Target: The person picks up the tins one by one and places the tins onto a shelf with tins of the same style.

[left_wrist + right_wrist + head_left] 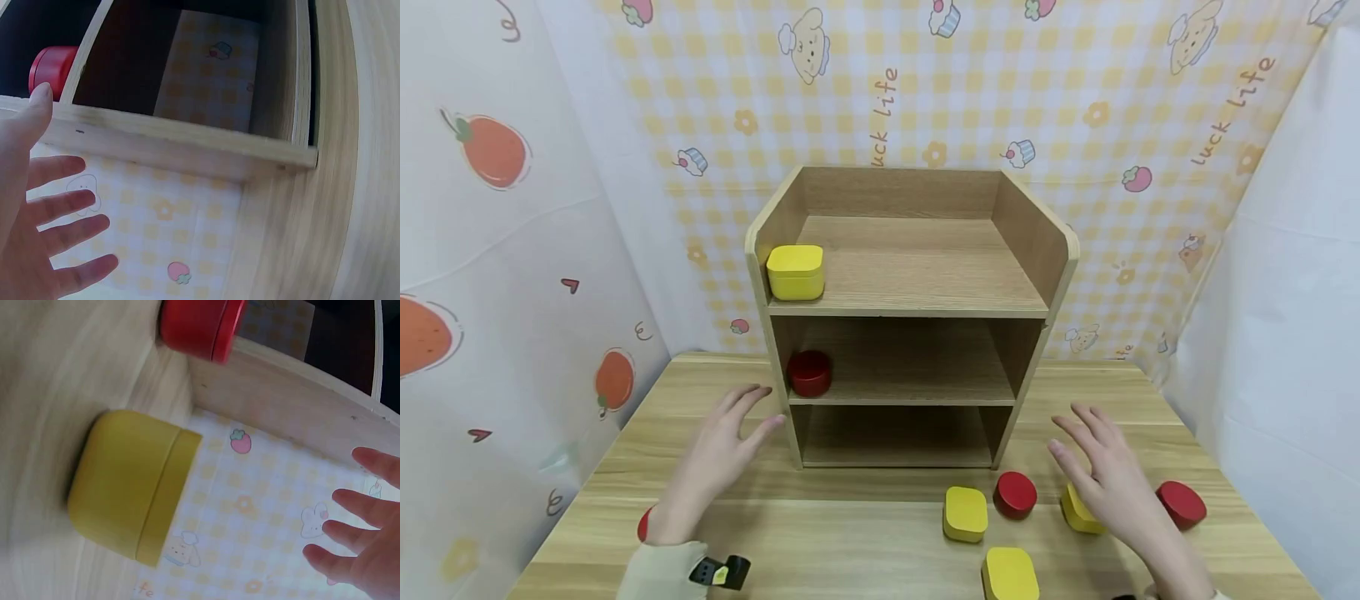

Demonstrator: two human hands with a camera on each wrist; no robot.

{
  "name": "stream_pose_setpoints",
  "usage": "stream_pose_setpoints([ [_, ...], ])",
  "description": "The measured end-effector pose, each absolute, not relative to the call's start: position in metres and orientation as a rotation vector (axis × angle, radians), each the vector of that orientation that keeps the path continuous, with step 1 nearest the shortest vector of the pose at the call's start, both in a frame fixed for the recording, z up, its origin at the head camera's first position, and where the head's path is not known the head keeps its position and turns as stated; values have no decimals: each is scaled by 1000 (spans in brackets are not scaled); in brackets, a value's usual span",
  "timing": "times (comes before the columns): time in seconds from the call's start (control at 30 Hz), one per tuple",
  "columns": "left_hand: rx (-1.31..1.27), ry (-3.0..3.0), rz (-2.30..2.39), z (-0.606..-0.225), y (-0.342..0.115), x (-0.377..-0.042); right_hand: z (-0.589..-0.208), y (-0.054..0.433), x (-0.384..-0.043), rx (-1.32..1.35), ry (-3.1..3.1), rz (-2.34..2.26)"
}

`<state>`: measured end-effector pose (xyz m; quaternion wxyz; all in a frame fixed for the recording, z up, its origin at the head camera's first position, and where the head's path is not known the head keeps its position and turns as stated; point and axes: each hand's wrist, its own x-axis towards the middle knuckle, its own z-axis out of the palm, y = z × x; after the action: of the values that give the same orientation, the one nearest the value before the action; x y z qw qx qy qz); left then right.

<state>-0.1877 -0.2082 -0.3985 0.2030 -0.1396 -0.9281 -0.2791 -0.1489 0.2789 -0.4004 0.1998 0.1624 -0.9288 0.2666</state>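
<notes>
Head view: both hands have fingers released and spread, grasping nothing, the left hand (pixel 718 446) at the shelf unit's (pixel 925 262) eight o'clock, the right hand (pixel 1101 467) at its four. Between them, wooden tabletop (pixel 820 542) gives the left hand broad room. The right hand's room is tighter: a yellow container (pixel 1077 514) sits beneath it, with red tins at that container's nine (pixel 1015 495) and three o'clock (pixel 1181 505). A red container (pixel 809 373) stands at nine o'clock on the middle shelf, near the side edge.

The right hand hides part of the yellow container; the lower frame edge crops a yellow box (pixel 1010 575) at five o'clock. Whether the left thumb touches the unit, I cannot tell.
</notes>
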Motion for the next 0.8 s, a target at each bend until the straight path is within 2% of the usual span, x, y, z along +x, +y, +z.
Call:
stream_pose_setpoints([
  [0.53,-317,-2462,-1191,-421,-190,-196,-417,260,-134,599,-2501,692],
  [0.8,-245,-2313,-1320,-436,-182,-202,-422,257,-127,654,-2578,842],
])
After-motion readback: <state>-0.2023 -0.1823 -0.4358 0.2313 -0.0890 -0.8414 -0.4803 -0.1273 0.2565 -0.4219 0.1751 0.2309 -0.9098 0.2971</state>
